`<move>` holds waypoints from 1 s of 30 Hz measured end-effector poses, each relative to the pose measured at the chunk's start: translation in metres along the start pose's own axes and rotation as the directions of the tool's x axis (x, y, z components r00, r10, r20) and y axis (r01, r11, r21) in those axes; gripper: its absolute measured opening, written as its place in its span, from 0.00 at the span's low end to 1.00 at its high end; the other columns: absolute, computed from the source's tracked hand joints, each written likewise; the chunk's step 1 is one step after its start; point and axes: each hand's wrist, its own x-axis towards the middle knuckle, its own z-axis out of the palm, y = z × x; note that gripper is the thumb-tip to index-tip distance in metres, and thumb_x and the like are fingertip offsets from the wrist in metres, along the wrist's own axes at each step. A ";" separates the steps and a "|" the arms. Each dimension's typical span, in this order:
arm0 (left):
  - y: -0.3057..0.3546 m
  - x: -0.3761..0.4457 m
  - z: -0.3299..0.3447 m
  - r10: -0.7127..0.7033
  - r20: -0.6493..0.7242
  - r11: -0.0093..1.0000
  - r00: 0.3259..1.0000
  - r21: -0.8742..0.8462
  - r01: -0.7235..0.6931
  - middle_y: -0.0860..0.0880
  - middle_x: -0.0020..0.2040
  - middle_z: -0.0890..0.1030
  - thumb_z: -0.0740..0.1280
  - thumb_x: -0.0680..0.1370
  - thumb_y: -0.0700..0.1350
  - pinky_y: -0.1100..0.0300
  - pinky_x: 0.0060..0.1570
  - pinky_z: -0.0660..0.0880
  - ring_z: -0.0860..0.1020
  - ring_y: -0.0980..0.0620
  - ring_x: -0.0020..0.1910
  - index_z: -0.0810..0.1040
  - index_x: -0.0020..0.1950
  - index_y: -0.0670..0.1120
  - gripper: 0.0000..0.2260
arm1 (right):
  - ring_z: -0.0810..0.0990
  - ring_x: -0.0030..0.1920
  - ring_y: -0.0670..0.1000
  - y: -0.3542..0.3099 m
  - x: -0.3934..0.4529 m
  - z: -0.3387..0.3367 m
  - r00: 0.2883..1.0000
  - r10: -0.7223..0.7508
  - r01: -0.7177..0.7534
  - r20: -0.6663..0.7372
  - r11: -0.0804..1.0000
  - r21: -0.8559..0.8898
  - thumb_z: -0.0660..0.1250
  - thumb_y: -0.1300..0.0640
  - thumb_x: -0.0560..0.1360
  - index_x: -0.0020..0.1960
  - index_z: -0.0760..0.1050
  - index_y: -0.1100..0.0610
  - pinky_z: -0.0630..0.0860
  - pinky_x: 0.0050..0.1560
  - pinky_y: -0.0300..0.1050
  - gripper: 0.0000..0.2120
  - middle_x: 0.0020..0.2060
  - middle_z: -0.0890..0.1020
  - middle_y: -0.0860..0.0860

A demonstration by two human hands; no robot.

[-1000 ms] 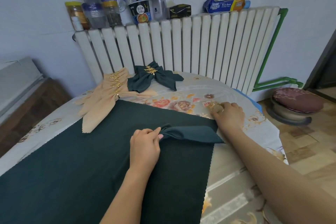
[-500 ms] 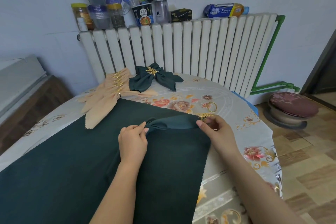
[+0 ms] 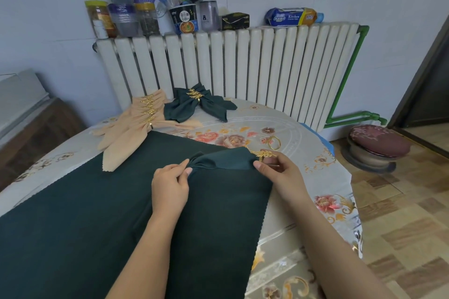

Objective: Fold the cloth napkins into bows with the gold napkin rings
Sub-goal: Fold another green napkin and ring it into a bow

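A dark green napkin [image 3: 228, 161] lies gathered into a narrow folded strip on top of a stack of flat dark green cloths [image 3: 97, 213]. My left hand [image 3: 171, 183] pinches the strip's gathered left end. My right hand [image 3: 279, 171] holds a gold napkin ring [image 3: 263, 154] with a leaf ornament at the strip's right end. A second gold ring [image 3: 274, 142] lies on the table just beyond. A finished dark green bow [image 3: 194, 107] and several beige bows [image 3: 136, 126] with gold rings lie at the back.
The round table [image 3: 303, 128] has a floral cover and stands against a white radiator [image 3: 243, 68] topped with jars, bottles and packets. A cushioned stool [image 3: 377, 147] stands on the floor to the right. A doorway is at the far right.
My right hand came back from the far right of the table with a gold ring and now holds it at the strip's right end. My left hand kept its pinch.
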 end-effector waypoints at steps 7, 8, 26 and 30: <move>0.000 0.001 0.000 -0.032 -0.019 0.999 0.999 -0.035 0.031 0.46 0.55 0.81 0.65 0.78 0.41 0.63 0.55 0.65 0.73 0.47 0.58 0.79 0.62 0.44 0.13 | 0.85 0.45 0.52 0.002 0.002 0.001 0.995 0.062 -0.075 0.071 0.979 0.190 0.73 0.57 0.71 0.52 0.76 0.57 0.77 0.59 0.51 0.12 0.52 0.78 0.59; -0.001 0.001 0.000 -0.029 -0.020 0.999 0.999 -0.038 0.028 0.46 0.55 0.81 0.65 0.78 0.41 0.62 0.55 0.66 0.73 0.46 0.58 0.79 0.62 0.44 0.12 | 0.85 0.45 0.52 0.001 0.002 0.002 0.995 0.061 -0.077 0.078 0.972 0.222 0.73 0.58 0.71 0.52 0.76 0.58 0.76 0.60 0.52 0.12 0.53 0.78 0.60; -0.002 0.000 0.004 0.207 -0.006 0.978 0.978 0.011 -0.207 0.47 0.49 0.81 0.69 0.75 0.38 0.58 0.51 0.69 0.71 0.50 0.48 0.81 0.59 0.44 0.12 | 0.75 0.49 0.30 -0.005 -0.006 -0.004 0.986 -0.153 0.159 0.066 0.983 -0.092 0.75 0.53 0.68 0.58 0.77 0.46 0.71 0.48 0.24 0.20 0.51 0.79 0.36; -0.012 0.006 -0.001 0.368 0.012 0.927 0.930 0.068 -0.368 0.49 0.45 0.81 0.72 0.72 0.36 0.48 0.47 0.73 0.71 0.50 0.43 0.83 0.55 0.45 0.12 | 0.76 0.50 0.30 -0.008 -0.006 -0.011 0.953 -0.152 0.208 0.262 0.957 -0.201 0.76 0.55 0.67 0.60 0.78 0.47 0.70 0.47 0.22 0.22 0.51 0.79 0.36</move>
